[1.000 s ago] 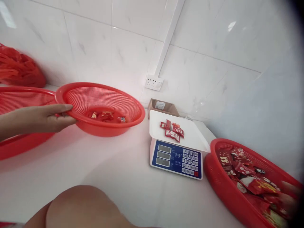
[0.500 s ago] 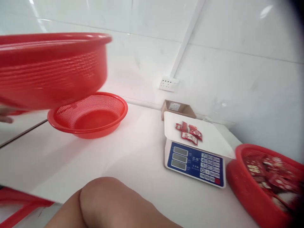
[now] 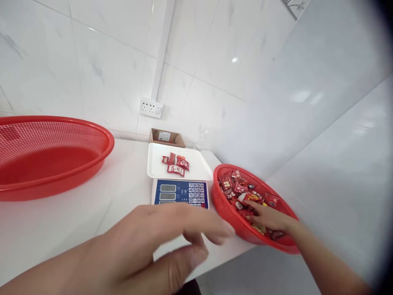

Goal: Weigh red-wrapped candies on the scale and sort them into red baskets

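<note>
My left hand (image 3: 166, 241) reaches in from the lower left, close to the camera, in front of a digital scale (image 3: 181, 191). Its fingers are bent and stand apart from the thumb, with nothing between them. On the right, my right hand (image 3: 272, 217) is inside a red basket (image 3: 227, 211) filled with small wrapped packets (image 3: 227, 184), mostly red. Its fingers are spread and touch the packets; some fingertips are hidden among them. Several red packets (image 3: 176, 169) lie on the white pan (image 3: 199, 164) of the scale.
A large red perforated basket (image 3: 107, 157) stands at the left of the white table (image 3: 125, 164). Behind the scale sits an open cardboard box (image 3: 181, 141). A clear plastic item rests near the wall. A socket (image 3: 151, 107) is on the tiled wall.
The view has swung right. The red basket that was raised at the left is no longer seen in the air. Both hands now show, the right one in the basket of packets.
</note>
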`<state>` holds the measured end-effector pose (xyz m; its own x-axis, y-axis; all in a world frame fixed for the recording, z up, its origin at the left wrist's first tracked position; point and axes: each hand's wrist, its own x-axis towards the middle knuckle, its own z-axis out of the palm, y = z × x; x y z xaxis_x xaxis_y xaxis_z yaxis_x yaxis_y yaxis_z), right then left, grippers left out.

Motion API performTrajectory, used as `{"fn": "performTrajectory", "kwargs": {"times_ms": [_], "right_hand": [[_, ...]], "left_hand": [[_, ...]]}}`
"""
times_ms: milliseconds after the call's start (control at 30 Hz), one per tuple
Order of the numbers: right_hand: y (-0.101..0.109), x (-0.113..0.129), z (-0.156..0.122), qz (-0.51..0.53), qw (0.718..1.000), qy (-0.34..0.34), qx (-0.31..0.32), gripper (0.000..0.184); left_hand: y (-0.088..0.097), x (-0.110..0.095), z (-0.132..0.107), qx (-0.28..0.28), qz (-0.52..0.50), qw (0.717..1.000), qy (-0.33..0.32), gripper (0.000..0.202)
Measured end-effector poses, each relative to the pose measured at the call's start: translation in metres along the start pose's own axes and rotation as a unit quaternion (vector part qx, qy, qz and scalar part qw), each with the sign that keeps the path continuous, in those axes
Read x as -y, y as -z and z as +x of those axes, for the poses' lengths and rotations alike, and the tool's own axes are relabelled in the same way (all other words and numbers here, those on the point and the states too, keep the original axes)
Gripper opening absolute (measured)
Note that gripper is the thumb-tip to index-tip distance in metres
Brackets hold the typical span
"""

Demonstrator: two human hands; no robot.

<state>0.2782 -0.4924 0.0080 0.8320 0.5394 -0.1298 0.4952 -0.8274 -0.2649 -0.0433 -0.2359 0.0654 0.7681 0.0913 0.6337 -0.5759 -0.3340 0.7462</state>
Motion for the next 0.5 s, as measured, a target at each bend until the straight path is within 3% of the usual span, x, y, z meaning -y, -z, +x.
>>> {"fn": "performTrajectory", "kwargs": {"times_ms": [67, 233, 500], "right_hand": [[-0.009, 0.003, 0.005, -0.003, 1.0, 0.01, 0.025, 0.044], [-0.007, 0.01, 0.015, 0.016, 0.998, 0.051, 0.033, 0.025], [0.007, 0.016, 0.029, 0.011, 0.998, 0.024, -0.064, 0.047]], "left_hand": [[0.012, 0.006, 0.008, 0.038, 0.024, 0.999, 0.003, 0.037], [0.023, 0.023, 0.01, 0.002, 0.014, 0.998, 0.054, 0.027], [0.034, 0.032, 0.017, -0.108, -0.03, 0.989, 0.095, 0.021]]}}
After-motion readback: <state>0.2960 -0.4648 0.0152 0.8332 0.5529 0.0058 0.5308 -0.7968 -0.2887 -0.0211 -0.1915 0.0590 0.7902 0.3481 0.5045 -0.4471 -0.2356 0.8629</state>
